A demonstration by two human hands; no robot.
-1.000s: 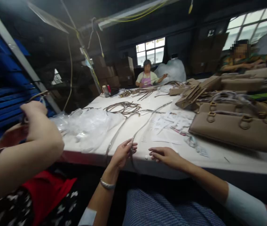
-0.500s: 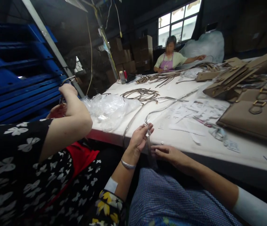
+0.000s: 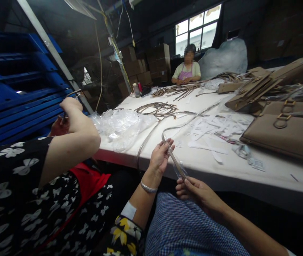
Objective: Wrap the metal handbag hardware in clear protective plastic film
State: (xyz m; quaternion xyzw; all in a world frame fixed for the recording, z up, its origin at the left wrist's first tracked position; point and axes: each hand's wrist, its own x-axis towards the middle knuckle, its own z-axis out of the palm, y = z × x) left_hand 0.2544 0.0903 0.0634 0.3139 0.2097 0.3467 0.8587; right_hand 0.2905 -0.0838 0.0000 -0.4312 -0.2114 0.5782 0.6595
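Observation:
A long brown strap [image 3: 176,163] in clear plastic runs between my hands at the table's front edge. My left hand [image 3: 162,156], palm up with a silver bangle on the wrist, pinches it between thumb and fingers. Lower and to the right, my right hand [image 3: 191,190] grips the strap near its end, where loose clear film shows. Beyond my left hand the strap continues over the white tabletop [image 3: 151,142] toward the back right. Another wrapped strap hangs over the front edge, left of my left hand.
Brown handbags [image 3: 301,128] lie at the right, beside white paper pieces [image 3: 210,133]. Clear plastic bags [image 3: 123,129] and coiled straps [image 3: 157,109] lie left of centre. A co-worker's arm [image 3: 74,149] is close on the left; another person [image 3: 187,69] sits across the table.
My right hand has moved down and closed on the strap, which now slants to the right. The person across has drawn in an outstretched arm. The view has shifted slightly.

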